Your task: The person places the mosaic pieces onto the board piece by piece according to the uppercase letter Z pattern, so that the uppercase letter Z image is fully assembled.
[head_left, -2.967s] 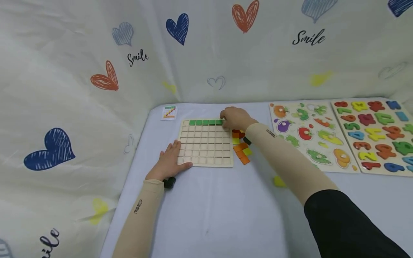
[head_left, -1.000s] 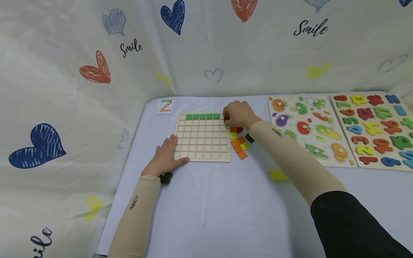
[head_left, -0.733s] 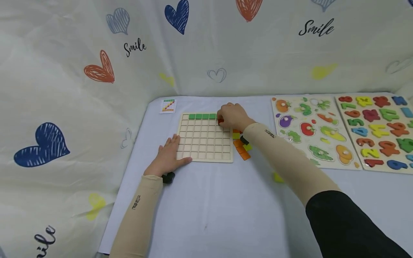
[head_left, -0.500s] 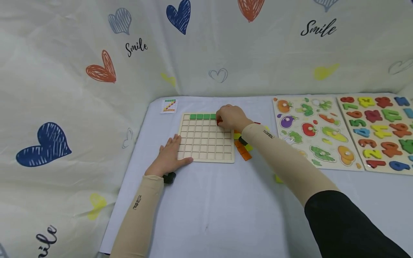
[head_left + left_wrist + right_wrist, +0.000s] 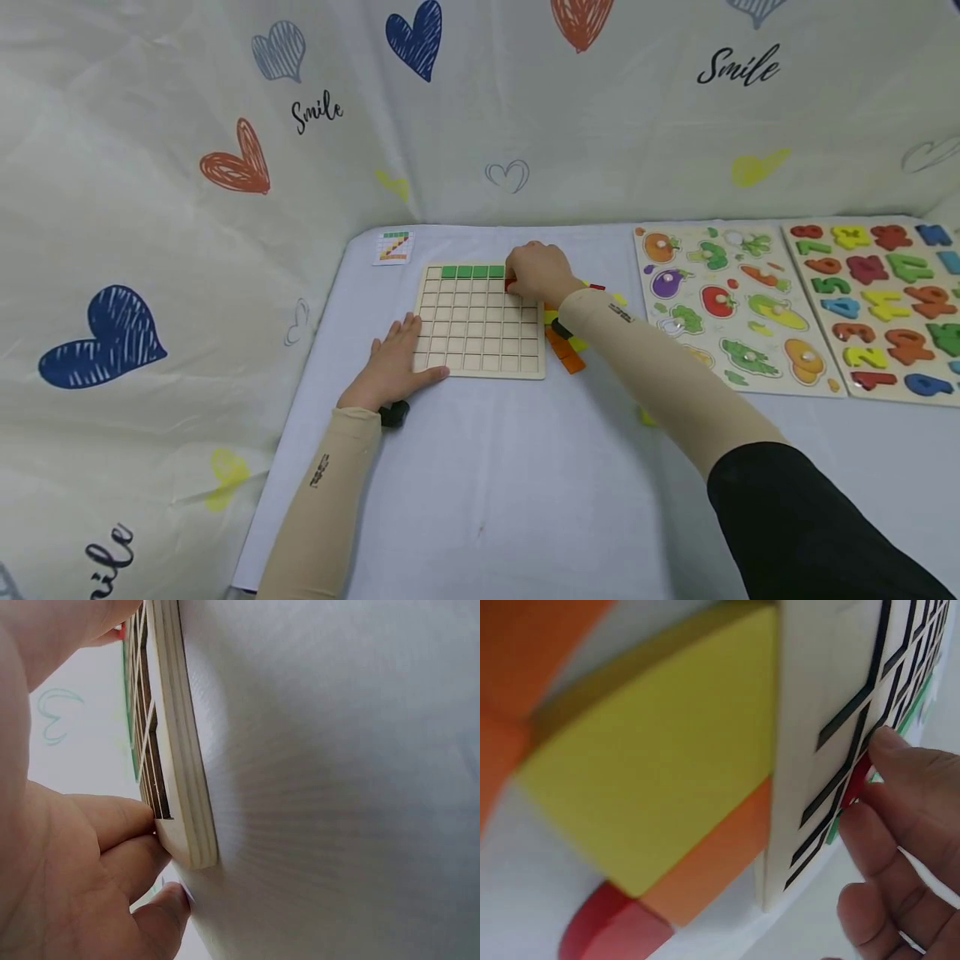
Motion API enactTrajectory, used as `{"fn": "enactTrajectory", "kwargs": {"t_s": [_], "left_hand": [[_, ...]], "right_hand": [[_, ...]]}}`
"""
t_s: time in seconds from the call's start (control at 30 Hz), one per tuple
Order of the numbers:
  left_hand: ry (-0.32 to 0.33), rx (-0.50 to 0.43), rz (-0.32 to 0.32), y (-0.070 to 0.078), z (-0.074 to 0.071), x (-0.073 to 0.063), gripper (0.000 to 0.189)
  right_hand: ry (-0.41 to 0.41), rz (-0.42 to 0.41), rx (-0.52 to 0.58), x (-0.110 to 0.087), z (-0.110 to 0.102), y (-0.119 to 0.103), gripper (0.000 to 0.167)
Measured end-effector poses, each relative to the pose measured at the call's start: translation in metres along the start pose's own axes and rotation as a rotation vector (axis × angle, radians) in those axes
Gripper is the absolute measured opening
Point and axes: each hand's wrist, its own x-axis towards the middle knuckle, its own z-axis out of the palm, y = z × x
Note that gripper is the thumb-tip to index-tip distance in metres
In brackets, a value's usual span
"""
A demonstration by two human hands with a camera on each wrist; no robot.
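Observation:
A wooden grid board (image 5: 480,337) lies on the white table with a row of green square tiles (image 5: 465,272) along its far edge. My left hand (image 5: 386,362) rests at the board's left edge, fingers extended and thumb along the near-left corner. At the far right of the grid, my right hand (image 5: 542,271) pinches a small red tile (image 5: 857,782) between thumb and finger. In the right wrist view, the tile is at the grid, close to the green row; its exact seating is partly hidden by the fingers.
Loose orange tiles (image 5: 564,348), yellow tiles (image 5: 667,742) and another red piece (image 5: 615,926) lie right of the board, partly under my right wrist. A pattern card (image 5: 393,247) is at the back left. Vegetable (image 5: 738,308) and number (image 5: 873,312) puzzle boards occupy the right.
From the green row's right end, my right hand went to the board's right side, then came back left over the grid with a red tile. It has barely moved since half a second ago.

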Motion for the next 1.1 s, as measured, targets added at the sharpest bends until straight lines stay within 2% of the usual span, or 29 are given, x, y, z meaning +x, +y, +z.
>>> {"fn": "enactTrajectory", "kwargs": {"t_s": [0.2,0.37,0.57,0.93,1.1], "left_hand": [[0.002,0.002,0.006,0.004,0.004,0.000,0.112],[-0.007,0.008,0.011,0.004,0.005,0.001,0.112],[-0.013,0.019,0.005,0.001,0.004,0.004,0.113],[-0.011,0.034,-0.003,-0.004,0.004,0.004,0.114],[-0.013,0.022,-0.003,-0.002,0.003,0.003,0.114]], "right_hand": [[0.034,0.024,0.015,-0.007,-0.001,0.000,0.009],[0.030,0.029,0.020,-0.013,-0.004,0.006,0.013],[-0.014,0.014,0.064,-0.022,-0.011,0.019,0.014],[-0.158,0.011,0.078,-0.037,-0.014,0.045,0.024],[-0.166,-0.039,0.043,-0.043,-0.015,0.052,0.021]]}}
